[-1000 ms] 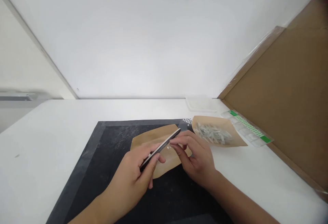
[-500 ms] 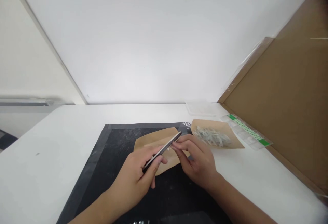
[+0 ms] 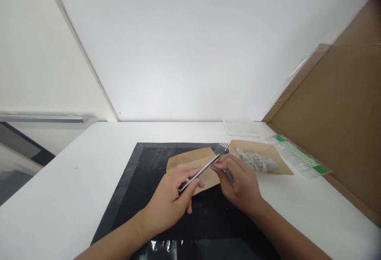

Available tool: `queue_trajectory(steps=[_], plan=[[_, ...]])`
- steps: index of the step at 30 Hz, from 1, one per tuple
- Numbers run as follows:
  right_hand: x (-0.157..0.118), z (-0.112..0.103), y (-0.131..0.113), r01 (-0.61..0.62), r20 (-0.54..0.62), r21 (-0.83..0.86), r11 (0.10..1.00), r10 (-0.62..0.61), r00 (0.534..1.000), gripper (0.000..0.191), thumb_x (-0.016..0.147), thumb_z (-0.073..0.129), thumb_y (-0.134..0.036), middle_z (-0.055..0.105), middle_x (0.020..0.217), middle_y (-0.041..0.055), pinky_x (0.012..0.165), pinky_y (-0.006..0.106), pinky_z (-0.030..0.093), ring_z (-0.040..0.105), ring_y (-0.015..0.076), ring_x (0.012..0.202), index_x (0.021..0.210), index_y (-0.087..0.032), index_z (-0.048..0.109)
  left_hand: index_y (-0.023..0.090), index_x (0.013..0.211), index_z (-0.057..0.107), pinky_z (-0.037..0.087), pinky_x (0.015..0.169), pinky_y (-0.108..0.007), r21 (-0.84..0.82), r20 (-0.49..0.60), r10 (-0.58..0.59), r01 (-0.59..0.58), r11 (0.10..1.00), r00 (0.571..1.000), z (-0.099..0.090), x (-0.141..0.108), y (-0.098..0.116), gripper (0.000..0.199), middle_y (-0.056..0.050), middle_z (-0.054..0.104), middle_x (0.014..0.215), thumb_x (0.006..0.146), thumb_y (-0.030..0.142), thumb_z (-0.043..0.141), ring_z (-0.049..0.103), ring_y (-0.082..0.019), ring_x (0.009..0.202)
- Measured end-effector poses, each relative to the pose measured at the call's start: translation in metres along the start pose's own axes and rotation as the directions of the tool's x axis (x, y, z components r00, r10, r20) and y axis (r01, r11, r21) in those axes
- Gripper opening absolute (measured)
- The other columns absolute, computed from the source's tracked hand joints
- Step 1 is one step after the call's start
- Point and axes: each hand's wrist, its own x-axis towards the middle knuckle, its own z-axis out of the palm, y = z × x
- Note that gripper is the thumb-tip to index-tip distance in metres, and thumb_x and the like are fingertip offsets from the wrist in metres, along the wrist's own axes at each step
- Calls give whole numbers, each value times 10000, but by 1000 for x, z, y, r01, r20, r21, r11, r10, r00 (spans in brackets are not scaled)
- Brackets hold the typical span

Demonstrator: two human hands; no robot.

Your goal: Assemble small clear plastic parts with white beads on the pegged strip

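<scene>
A thin flat dark object with a pale edge (image 3: 200, 173), perhaps a phone, is tilted edge-on above the black mat (image 3: 131, 188). My left hand (image 3: 174, 196) grips its lower end between thumb and fingers. Close to its upper end is my right hand (image 3: 238, 180), thumb and fingertips pinched together; whatever they hold is too small to make out. Under the object lies a brown paper piece (image 3: 186, 158), partly covered by my hands. Right of it, a second brown paper (image 3: 282, 166) bears a pile of small clear-wrapped pieces (image 3: 256, 160).
A clear plastic case with a green-and-white strip (image 3: 300, 155) lies at the right, by the brown cardboard panel (image 3: 336, 113). A translucent flat tray (image 3: 241, 128) sits at the back of the white table (image 3: 113, 137). Small white squares (image 3: 224, 146) are at the mat's back corner.
The whole view has shifted, so the table things appear further right. The object now looks more edge-on. Both hands keep nearly the same pose.
</scene>
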Motion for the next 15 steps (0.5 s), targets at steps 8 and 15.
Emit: queue_trajectory(steps=[8,15], plan=[[-1,4,2,1,6,48,999,-2,1000,184,956,655,-46,640,853,29,701,287,505,622,168,792,930,-218,594,222,1198,780,477,509,-204,-2,-71,42,-43,999,997,0,7,-6,314,-28,646,913,1062,404,564,588,-57,479],[-7,10,9,-50,34,-14,999,50,998,200,956,635,-41,619,849,36,660,309,422,565,176,749,906,-220,562,173,900,730,412,459,-198,11,-62,48,-47,999,997,2,12,-12,323,-19,637,826,1072,363,533,515,-62,481]])
